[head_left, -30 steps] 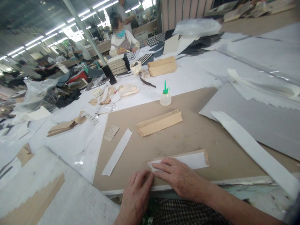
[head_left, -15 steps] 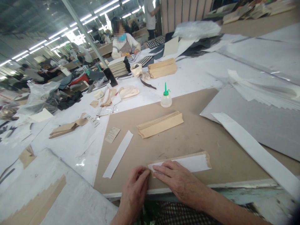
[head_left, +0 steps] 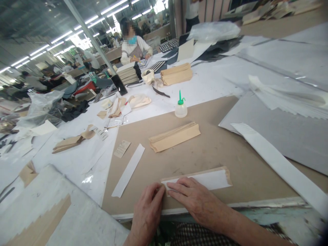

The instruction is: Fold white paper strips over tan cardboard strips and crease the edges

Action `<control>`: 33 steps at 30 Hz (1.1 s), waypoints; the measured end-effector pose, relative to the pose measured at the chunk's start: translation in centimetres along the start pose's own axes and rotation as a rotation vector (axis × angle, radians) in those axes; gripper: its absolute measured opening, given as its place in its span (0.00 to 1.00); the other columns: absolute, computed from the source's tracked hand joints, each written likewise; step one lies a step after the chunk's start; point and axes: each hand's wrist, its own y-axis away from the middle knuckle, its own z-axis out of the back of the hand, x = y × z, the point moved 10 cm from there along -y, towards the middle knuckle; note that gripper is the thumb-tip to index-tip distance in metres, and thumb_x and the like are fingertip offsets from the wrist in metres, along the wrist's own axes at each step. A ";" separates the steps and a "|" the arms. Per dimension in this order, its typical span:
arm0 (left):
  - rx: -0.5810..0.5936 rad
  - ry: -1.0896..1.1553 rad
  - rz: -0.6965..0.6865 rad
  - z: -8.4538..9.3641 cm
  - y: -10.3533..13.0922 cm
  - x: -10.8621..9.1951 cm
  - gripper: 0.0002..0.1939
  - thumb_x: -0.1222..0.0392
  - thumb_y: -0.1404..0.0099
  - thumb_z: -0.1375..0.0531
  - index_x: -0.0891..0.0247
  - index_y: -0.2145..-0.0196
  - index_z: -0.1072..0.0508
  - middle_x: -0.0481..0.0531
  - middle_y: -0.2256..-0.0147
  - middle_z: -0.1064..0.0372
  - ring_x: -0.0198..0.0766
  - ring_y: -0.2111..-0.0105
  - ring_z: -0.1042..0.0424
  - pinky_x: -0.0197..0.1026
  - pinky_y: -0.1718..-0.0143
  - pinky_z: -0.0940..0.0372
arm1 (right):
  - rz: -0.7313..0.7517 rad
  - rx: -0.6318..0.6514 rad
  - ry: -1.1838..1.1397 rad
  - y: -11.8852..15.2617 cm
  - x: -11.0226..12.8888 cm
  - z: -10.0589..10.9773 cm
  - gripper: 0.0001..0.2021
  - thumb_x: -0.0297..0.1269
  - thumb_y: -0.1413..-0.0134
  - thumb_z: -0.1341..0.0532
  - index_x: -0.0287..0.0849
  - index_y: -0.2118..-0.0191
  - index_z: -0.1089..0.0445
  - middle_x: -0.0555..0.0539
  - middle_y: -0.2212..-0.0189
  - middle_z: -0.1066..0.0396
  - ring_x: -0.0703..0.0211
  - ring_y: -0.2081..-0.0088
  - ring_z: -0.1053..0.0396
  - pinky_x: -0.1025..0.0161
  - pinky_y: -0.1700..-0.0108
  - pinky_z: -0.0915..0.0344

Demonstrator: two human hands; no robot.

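Near the front edge of the brown board (head_left: 205,150) lies a tan strip (head_left: 228,175) with a narrower white strip (head_left: 217,179) on top of it. My left hand (head_left: 150,206) is closed, its thumb and forefinger pinching the left end of the tan strip. My right hand (head_left: 194,201) rests flat over the left part of the white strip, fingers stretched out and covering it. Behind my hands sits a stack of tan strips (head_left: 174,137). Another white strip (head_left: 128,171) lies at an angle to the left, beside a small printed label (head_left: 122,149).
A squeeze bottle with a green spout (head_left: 181,108) stands at the board's back. Grey sheets (head_left: 276,136) and a long white strip (head_left: 276,157) lie to the right. Tan pieces (head_left: 69,143) are at left. A co-worker (head_left: 134,48) sits across the table behind stacked pieces (head_left: 129,73).
Both hands stay nearly in place on the strips, with the left fingertips shifted very slightly. In the background a standing person has moved to the right.
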 end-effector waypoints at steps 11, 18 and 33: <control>0.017 0.028 -0.019 -0.1 0.1 -0.4 0.19 0.70 0.31 0.48 0.61 0.46 0.29 0.59 0.52 0.29 0.44 0.59 0.28 0.43 0.60 0.26 | -0.073 -0.015 0.101 -1.0 0.2 0.0 0.26 0.26 0.39 0.41 0.38 0.36 0.38 0.41 0.40 0.35 0.47 0.45 0.39 0.48 0.41 0.39; -0.127 0.376 0.384 -0.1 0.3 4.0 0.07 0.61 0.30 0.43 0.59 0.59 0.24 0.56 0.53 0.32 0.40 0.54 0.27 0.41 0.53 0.29 | -0.090 -0.115 0.251 -1.3 0.7 -0.5 0.24 0.29 0.40 0.35 0.37 0.39 0.36 0.41 0.44 0.33 0.45 0.48 0.37 0.47 0.46 0.38; -0.197 0.166 0.227 -0.2 -1.0 2.6 0.08 0.62 0.29 0.43 0.60 0.56 0.25 0.56 0.55 0.29 0.41 0.56 0.25 0.42 0.56 0.27 | -0.101 -0.078 0.195 -1.2 0.6 -0.4 0.23 0.29 0.39 0.37 0.37 0.39 0.36 0.41 0.43 0.33 0.45 0.48 0.37 0.48 0.45 0.40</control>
